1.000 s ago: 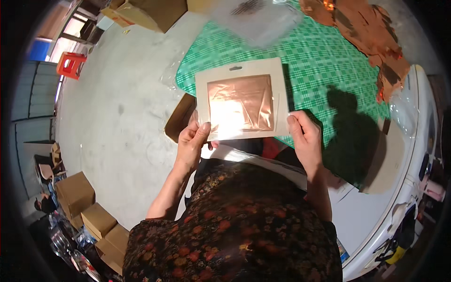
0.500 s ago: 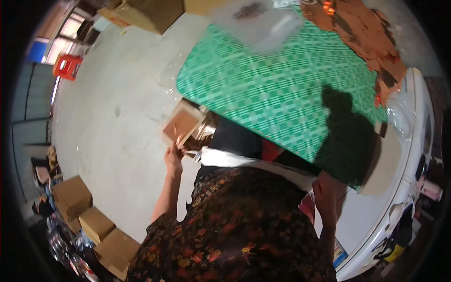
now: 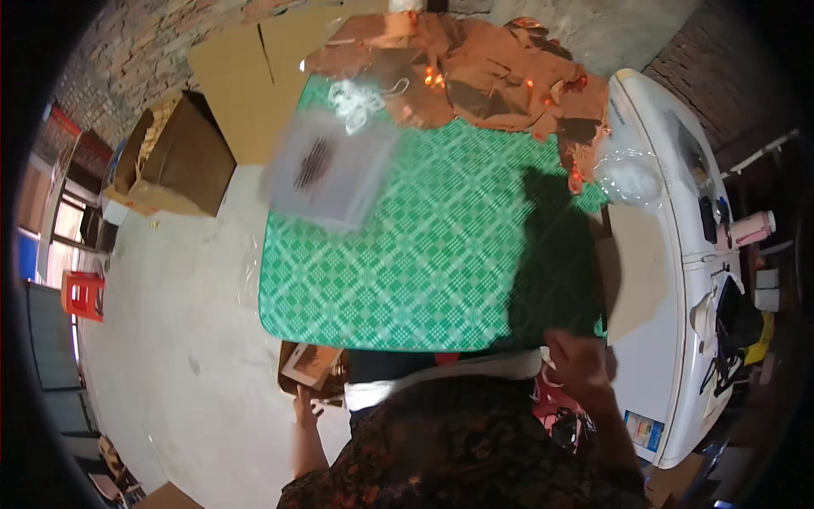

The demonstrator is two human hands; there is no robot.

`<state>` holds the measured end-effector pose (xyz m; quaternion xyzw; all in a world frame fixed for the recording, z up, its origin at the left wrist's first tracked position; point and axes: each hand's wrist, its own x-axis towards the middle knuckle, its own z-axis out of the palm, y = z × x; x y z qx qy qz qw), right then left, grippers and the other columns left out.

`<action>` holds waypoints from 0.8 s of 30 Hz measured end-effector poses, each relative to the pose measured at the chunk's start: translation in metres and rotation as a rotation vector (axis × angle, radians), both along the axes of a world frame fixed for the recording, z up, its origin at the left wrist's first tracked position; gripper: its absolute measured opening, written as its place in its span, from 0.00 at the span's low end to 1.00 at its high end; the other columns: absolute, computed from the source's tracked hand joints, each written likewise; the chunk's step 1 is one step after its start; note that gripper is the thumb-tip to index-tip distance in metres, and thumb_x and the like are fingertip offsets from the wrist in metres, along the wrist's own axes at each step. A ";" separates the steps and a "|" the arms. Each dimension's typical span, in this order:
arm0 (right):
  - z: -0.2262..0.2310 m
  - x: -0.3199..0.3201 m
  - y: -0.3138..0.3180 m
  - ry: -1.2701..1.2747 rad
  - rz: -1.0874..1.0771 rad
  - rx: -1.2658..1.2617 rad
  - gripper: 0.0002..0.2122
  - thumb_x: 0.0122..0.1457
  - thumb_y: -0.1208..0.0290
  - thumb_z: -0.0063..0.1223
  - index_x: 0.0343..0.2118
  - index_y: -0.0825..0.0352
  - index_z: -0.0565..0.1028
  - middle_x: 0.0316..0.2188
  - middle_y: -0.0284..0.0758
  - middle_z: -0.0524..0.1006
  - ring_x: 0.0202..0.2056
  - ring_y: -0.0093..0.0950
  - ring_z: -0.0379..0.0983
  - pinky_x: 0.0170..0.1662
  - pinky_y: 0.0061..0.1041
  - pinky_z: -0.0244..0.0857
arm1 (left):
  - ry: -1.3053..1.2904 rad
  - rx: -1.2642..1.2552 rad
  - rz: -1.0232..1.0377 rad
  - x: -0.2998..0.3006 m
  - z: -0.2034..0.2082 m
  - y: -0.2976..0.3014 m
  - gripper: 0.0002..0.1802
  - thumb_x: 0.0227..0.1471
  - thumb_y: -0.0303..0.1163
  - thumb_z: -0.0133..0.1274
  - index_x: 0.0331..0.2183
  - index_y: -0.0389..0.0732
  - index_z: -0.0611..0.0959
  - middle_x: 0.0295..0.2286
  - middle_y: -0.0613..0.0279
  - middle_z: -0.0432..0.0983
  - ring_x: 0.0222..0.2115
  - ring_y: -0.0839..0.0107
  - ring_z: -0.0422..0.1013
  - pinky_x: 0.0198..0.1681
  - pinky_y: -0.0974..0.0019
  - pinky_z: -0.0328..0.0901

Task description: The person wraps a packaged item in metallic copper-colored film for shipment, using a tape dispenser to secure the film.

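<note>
My left hand (image 3: 305,409) is just below a small open cardboard box (image 3: 287,371) on the left, its fingers spread with nothing between them. A flat, pale-edged piece with a brown face (image 3: 312,363) lies tilted in that box. My right hand (image 3: 577,360), smeared by motion, hovers at the near right edge of the table with the green patterned cover (image 3: 407,288); its fingers are too blurred to read. A white strip (image 3: 449,377) runs across my lap toward it. On the table's far left lie a stack of clear plastic bags (image 3: 331,174) and a bundle of white cord (image 3: 354,103).
Crumpled copper-coloured sheeting (image 3: 475,72) covers the table's far edge. A white chest-like appliance (image 3: 644,339) stands right, with a cardboard piece (image 3: 636,271) beside the table. An open carton (image 3: 182,161) and a red stool (image 3: 83,295) are on the left.
My view has swung up and toward the table's far side. My left hand has let go of the flat brown piece, now in the box. My right hand has lifted toward the table edge.
</note>
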<state>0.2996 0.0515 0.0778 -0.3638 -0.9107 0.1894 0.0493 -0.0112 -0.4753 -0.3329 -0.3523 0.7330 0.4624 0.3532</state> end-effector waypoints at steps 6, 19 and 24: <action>0.014 -0.189 0.150 0.013 0.375 0.604 0.11 0.57 0.81 0.61 0.43 0.70 0.78 0.32 0.42 0.78 0.34 0.45 0.76 0.36 0.41 0.71 | 0.411 0.060 0.120 -0.124 0.025 -0.023 0.27 0.63 0.57 0.53 0.54 0.49 0.79 0.49 0.64 0.75 0.48 0.62 0.69 0.42 0.44 0.69; -0.075 -0.293 0.349 0.237 0.596 0.765 0.03 0.59 0.74 0.51 0.33 0.66 0.73 0.35 0.39 0.75 0.40 0.39 0.78 0.39 0.33 0.76 | 1.242 0.287 -0.500 -0.313 0.364 0.277 0.17 0.70 0.37 0.51 0.55 0.39 0.80 0.53 0.64 0.76 0.53 0.72 0.70 0.54 0.63 0.69; -0.048 -0.288 0.342 0.413 0.285 0.273 0.13 0.63 0.73 0.61 0.24 0.69 0.70 0.20 0.36 0.68 0.22 0.22 0.63 0.26 0.28 0.61 | 1.315 0.535 -1.052 -0.255 0.408 0.483 0.14 0.67 0.25 0.50 0.52 0.38 0.80 0.51 0.65 0.76 0.50 0.74 0.72 0.54 0.68 0.67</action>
